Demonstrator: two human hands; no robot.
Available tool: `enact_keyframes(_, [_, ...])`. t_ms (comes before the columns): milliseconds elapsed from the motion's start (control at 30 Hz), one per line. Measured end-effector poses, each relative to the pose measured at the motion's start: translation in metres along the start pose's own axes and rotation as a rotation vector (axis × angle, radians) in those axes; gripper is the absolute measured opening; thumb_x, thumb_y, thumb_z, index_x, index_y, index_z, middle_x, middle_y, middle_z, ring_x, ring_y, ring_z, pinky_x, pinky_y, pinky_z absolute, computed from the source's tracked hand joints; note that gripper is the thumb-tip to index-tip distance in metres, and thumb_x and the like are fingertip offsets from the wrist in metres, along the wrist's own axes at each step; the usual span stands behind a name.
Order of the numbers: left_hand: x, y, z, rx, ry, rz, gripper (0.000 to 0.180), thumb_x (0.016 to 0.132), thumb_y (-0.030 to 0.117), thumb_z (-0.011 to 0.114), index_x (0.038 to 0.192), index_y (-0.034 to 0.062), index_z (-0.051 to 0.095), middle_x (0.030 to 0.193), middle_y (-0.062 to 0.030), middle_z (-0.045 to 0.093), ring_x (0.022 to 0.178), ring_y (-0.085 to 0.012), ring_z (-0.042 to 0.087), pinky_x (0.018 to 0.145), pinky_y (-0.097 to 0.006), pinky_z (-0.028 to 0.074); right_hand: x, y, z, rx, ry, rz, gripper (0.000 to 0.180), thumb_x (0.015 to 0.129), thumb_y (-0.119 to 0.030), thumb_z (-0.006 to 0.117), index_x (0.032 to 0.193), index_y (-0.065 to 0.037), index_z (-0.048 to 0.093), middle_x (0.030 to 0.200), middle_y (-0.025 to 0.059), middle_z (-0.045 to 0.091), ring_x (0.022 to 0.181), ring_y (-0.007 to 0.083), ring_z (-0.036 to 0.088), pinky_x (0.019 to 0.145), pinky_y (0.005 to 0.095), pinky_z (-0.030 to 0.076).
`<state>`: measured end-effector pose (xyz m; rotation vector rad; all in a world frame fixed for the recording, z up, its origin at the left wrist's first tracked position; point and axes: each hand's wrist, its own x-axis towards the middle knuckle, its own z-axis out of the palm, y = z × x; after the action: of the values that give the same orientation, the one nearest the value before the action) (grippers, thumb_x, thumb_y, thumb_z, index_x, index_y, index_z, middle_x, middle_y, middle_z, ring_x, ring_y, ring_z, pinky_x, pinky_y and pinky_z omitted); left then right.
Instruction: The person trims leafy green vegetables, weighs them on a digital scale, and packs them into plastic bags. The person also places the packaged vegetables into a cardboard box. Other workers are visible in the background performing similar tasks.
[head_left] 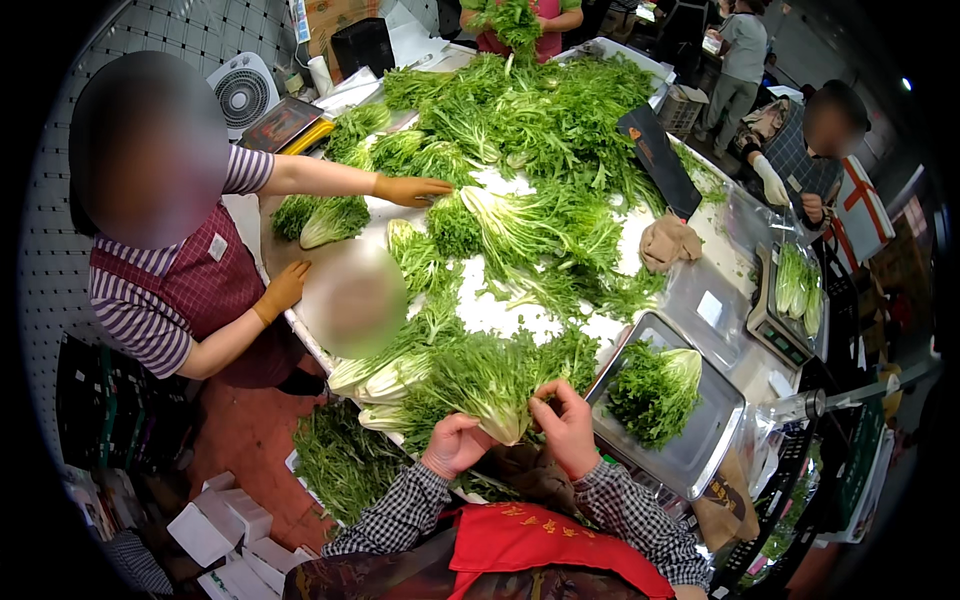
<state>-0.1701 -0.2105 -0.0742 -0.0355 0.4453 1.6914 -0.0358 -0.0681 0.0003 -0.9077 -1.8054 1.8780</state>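
Close in front of me I hold a head of curly endive (490, 385), its leaves fanned away from me and its pale base toward me. At the left side of that base, my left hand (457, 447) is closed on it. My right hand (565, 428) pinches at the right side of the base, with thumb and fingertips together. Beside my right hand another curly endive head (655, 395) lies on a metal tray (722, 405). Left of my hands, several trimmed heads (390, 378) lie with their pale stems toward the table edge.
A big heap of endive (540, 110) covers the white table. At left a co-worker's gloved hand (412, 190) reaches into it. A brown cloth (670, 243) and a scale with bagged greens (782, 320) are at right. Loose leaves (345, 460) pile below the table's left edge.
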Motion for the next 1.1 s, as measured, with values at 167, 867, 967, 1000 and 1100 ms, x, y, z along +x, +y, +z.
enact_keyframes(167, [0.004, 0.003, 0.004, -0.162, -0.088, 0.012, 0.068, 0.079, 0.02, 0.054, 0.138, -0.0114, 0.04, 0.141, -0.0242, 0.048, 0.13, -0.0372, 0.047, 0.114, -0.051, 0.031, 0.0, -0.004, 0.002, 0.39, 0.031, 0.109, 0.008, 0.097, -0.01, 0.057, 0.1, -0.003, 0.055, 0.096, 0.0077, 0.062, 0.071, 0.012, 0.059, 0.063, 0.0275, 0.05])
enact_keyframes(867, [0.013, 0.015, 0.005, -0.093, -0.014, 0.094, 0.051, 0.085, 0.016, 0.05, 0.13, -0.0094, 0.049, 0.132, -0.0206, 0.057, 0.124, -0.0351, 0.053, 0.108, -0.048, 0.039, 0.008, -0.001, 0.004, 0.083, -0.13, 0.134, 0.022, 0.09, -0.012, 0.069, 0.1, 0.001, 0.055, 0.088, 0.0023, 0.059, 0.07, 0.0061, 0.055, 0.063, 0.0221, 0.045])
enact_keyframes(967, [0.016, 0.013, -0.002, -0.16, 0.034, 0.116, 0.047, 0.088, 0.018, 0.048, 0.127, -0.007, 0.052, 0.129, -0.0187, 0.06, 0.12, -0.0337, 0.055, 0.106, -0.048, 0.04, 0.006, 0.01, 0.007, 0.067, -0.142, 0.034, 0.015, 0.092, -0.007, 0.064, 0.097, 0.001, 0.052, 0.086, 0.0037, 0.06, 0.072, 0.0099, 0.06, 0.066, 0.0241, 0.049])
enact_keyframes(1000, [0.018, 0.014, -0.003, -0.221, 0.043, 0.109, 0.045, 0.088, 0.019, 0.047, 0.126, -0.0062, 0.053, 0.128, -0.0181, 0.06, 0.119, -0.033, 0.056, 0.105, -0.048, 0.041, 0.004, 0.008, 0.007, 0.137, -0.188, 0.017, 0.013, 0.093, -0.006, 0.062, 0.097, 0.001, 0.052, 0.085, 0.0042, 0.06, 0.072, 0.0107, 0.061, 0.066, 0.0247, 0.05])
enact_keyframes(1100, [0.018, 0.014, 0.01, -0.25, 0.074, 0.047, 0.042, 0.089, 0.021, 0.046, 0.123, -0.0033, 0.055, 0.125, -0.0168, 0.062, 0.116, -0.0339, 0.057, 0.104, -0.05, 0.041, -0.002, -0.003, 0.008, 0.321, -0.29, 0.081, 0.007, 0.094, -0.004, 0.058, 0.096, 0.001, 0.052, 0.083, 0.0055, 0.061, 0.072, 0.0124, 0.062, 0.067, 0.0265, 0.052])
